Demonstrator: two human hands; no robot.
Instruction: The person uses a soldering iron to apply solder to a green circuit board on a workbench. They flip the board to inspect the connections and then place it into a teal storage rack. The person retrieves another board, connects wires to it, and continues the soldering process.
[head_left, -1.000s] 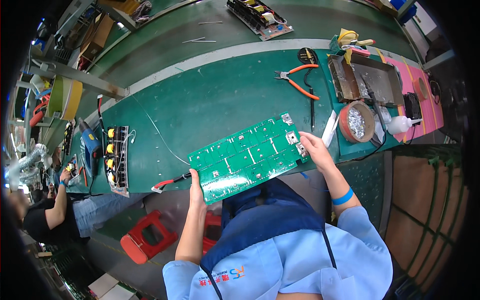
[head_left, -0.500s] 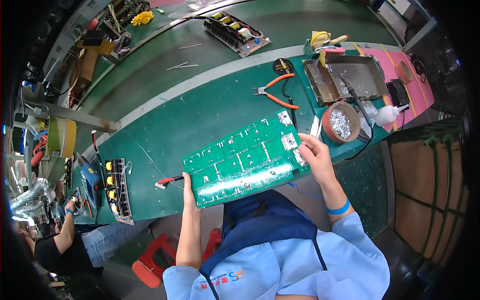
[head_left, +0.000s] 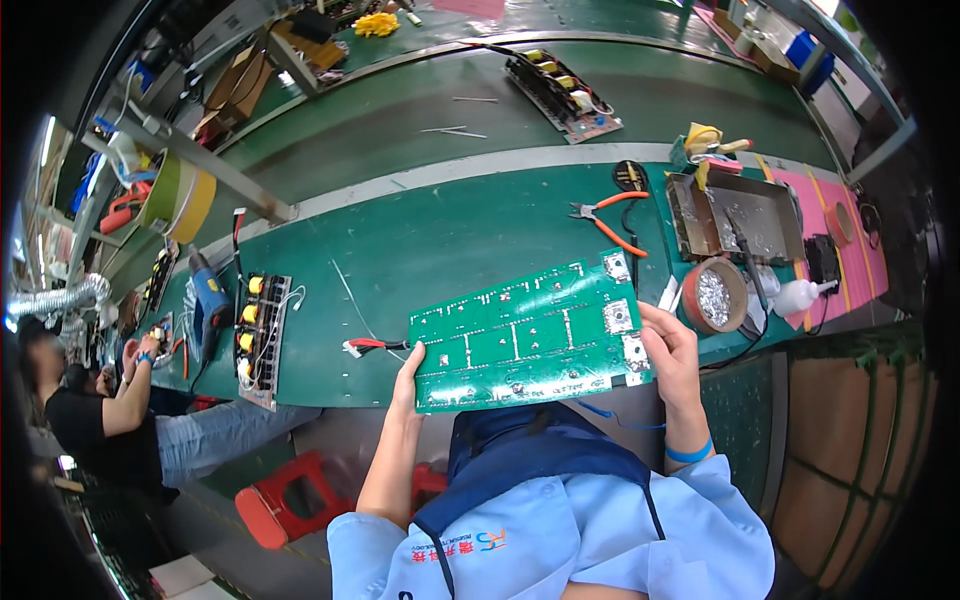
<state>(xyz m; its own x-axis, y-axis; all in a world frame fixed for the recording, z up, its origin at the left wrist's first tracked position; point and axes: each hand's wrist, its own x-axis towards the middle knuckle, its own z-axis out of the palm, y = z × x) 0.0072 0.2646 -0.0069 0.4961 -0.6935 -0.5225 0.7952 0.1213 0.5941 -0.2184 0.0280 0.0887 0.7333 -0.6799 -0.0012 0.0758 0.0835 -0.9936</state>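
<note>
Held green board (head_left: 495, 345): 1 | white bottle (head_left: 795, 297): 1 | metal tray (head_left: 772, 225): 1 | red stools (head_left: 262, 516): 2 (one mostly hidden)

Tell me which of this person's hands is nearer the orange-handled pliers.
The right hand: it holds the circuit board by its right end, lower in view and right of the pliers. The left hand holds the board's left end, farther off, to their lower left.

Circuit board (head_left: 520, 342) glossy; tray (head_left: 765, 222) dull metal.
</note>
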